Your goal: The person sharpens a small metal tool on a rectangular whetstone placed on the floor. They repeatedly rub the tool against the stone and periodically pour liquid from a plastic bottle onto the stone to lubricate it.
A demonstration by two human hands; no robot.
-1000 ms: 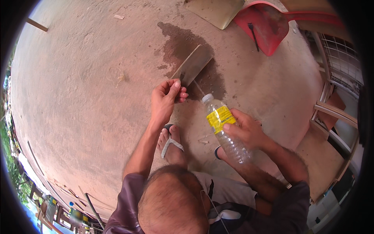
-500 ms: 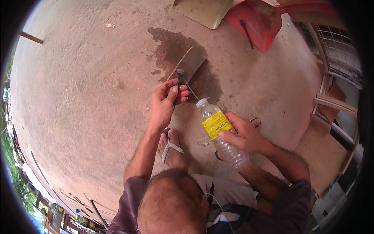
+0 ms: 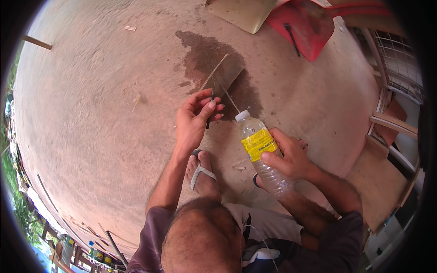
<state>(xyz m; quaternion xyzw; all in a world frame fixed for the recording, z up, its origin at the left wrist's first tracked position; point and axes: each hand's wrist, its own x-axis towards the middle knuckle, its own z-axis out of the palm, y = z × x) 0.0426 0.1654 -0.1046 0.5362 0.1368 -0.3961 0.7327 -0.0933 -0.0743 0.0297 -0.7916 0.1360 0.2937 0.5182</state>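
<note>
My left hand is closed in a pinch round a slim black-handled tool, now seen nearly edge-on; its exact kind is unclear. My right hand is wrapped round a clear plastic bottle with a yellow label and white cap, tilted forward and away from me. A thin jet of water leaves the cap toward the tool's upper end. Beyond the left hand, a flat grey-brown board lies on the wet patch of floor.
At the top right are a red dustpan with a black stick-like tool in it, and a pale flat panel. Wooden frames with wire mesh stand along the right. My sandalled foot is below the left hand.
The tool in my left hand has turned, so its flat silvery end no longer faces me. The bottle has shifted slightly right and upward in view. The water jet continues, appearing longer.
</note>
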